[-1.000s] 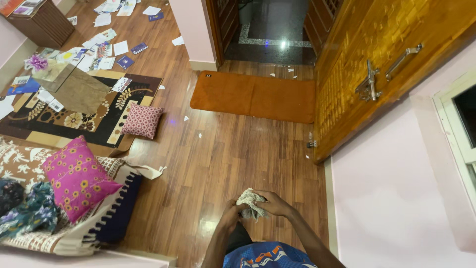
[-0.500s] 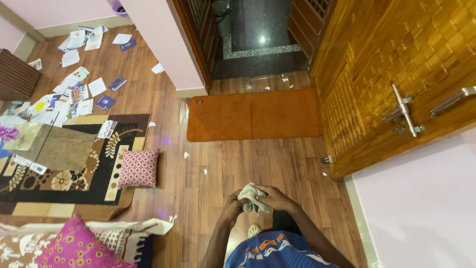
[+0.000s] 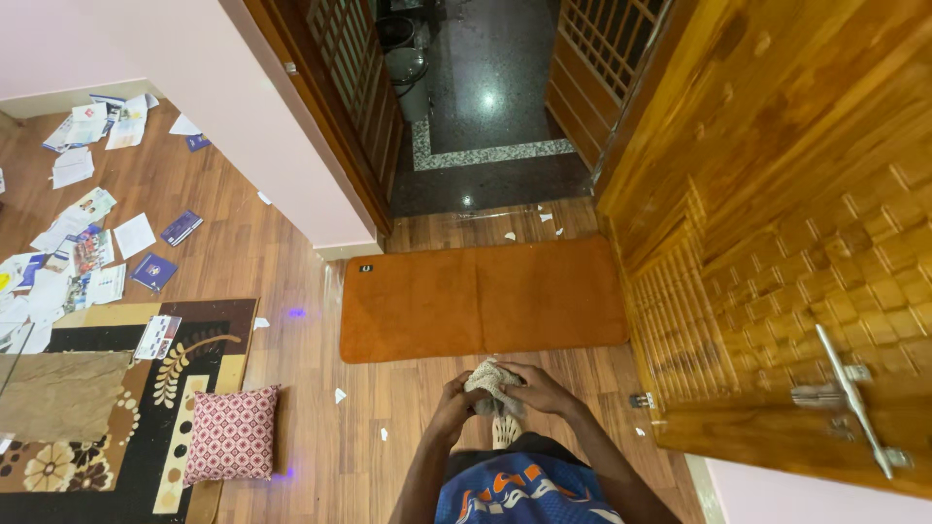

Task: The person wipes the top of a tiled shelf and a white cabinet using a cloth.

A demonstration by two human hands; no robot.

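i look down from head height at my two hands, held together in front of my waist. both grasp a small crumpled cloth (image 3: 488,380), pale beige. my left hand (image 3: 454,400) closes on its left side and my right hand (image 3: 537,390) wraps over its right and top. the cloth is bunched, not spread or folded flat. it hangs above the wooden floor (image 3: 291,291), just short of an orange mat (image 3: 481,299) that lies before an open doorway onto dark polished tile (image 3: 490,107). a carved wooden door (image 3: 777,243) with a metal handle (image 3: 854,398) stands at my right.

as far as i can judge, the cloth is in hand but nothing has been wiped or tidied: papers (image 3: 83,228) lie scattered at the left, small white scraps dot the floor, and a pink patterned cushion (image 3: 231,434) sits on a dark rug (image 3: 116,408).

compared with a moment ago, the view has moved closer to the mat and doorway, so the rug fills less of the picture. my hands keep the same clasp on the cloth.
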